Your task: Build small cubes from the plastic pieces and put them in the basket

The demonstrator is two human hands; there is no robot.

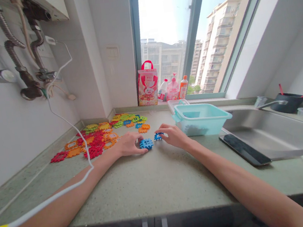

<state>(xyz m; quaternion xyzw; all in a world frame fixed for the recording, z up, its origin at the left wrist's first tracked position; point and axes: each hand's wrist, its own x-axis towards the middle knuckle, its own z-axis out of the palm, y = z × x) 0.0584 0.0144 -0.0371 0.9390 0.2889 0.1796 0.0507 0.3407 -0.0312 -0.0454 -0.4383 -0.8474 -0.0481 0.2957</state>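
Near the middle of the counter my left hand (130, 144) grips a small blue block (146, 144) put together from notched plastic tiles, its fingers behind and its thumb at the near side. A short gap to the right, my right hand (173, 135) pinches a single blue building tile (158, 136) between thumb and fingers. The tile and the block are apart. Just beyond them lie an orange tile (144, 128) and a blue tile (139, 125). Red tiles (96, 144) and other orange, yellow and green ones are spread to the left, partly behind my left forearm.
A turquoise plastic basin (206, 122) stands right of my right hand. Beyond it is a steel sink (272, 130), with a black phone (243, 149) at its front left edge. A white cable (88, 152) hangs across my left forearm. Bottles (173, 88) line the windowsill.
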